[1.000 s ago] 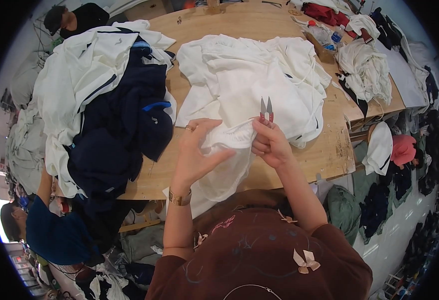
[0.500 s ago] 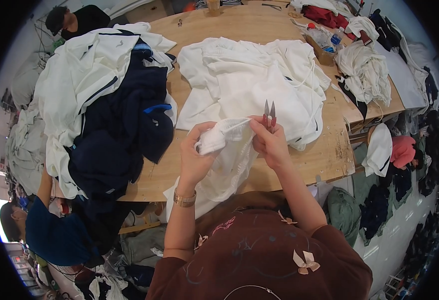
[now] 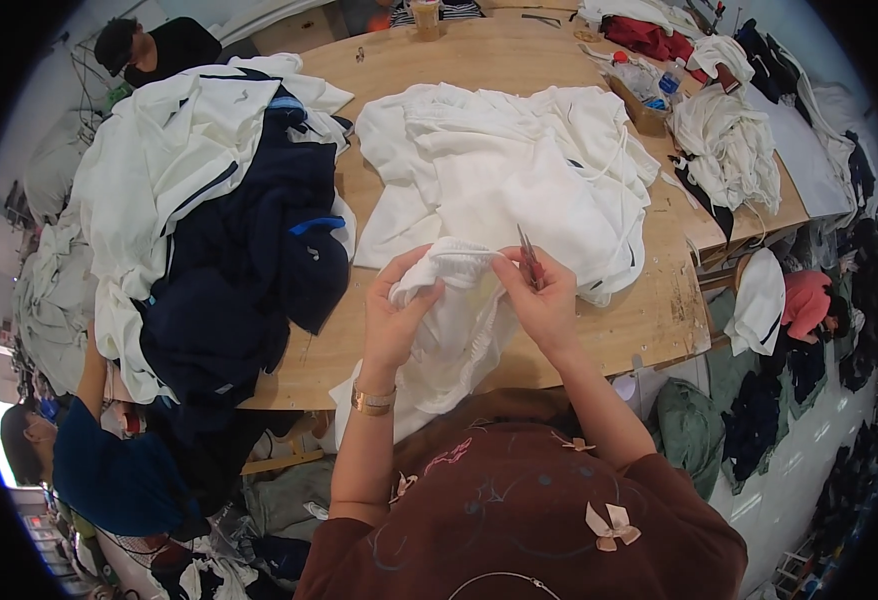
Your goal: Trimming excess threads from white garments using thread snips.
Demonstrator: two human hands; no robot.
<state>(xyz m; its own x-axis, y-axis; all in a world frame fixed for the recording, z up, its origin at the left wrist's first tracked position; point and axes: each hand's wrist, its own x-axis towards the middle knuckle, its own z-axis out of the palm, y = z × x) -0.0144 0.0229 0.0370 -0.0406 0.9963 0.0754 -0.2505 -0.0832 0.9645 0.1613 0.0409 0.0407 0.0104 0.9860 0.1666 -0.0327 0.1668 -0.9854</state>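
A white garment [image 3: 454,345] with a gathered elastic edge hangs between my two hands in front of my body. My left hand [image 3: 395,318] is closed on the bunched elastic band at its left side. With thumb and forefinger, my right hand [image 3: 545,308] pinches the other end of that band. Red-handled thread snips [image 3: 530,266] are tucked in the same right hand, their pointed blades tilted up and to the left. The garment's lower part droops over the near table edge.
White garments [image 3: 499,165] lie heaped on the wooden table [image 3: 629,335] just beyond my hands. Navy clothing [image 3: 249,230] and more white clothing [image 3: 149,150] are piled at left. A cardboard box [image 3: 647,112] stands far right. Other people [image 3: 109,465] are around the table.
The band has been turned, and its gathered edge now lies flatter between my hands. My right hand has rotated and lowered slightly, tilting the snips leftward.
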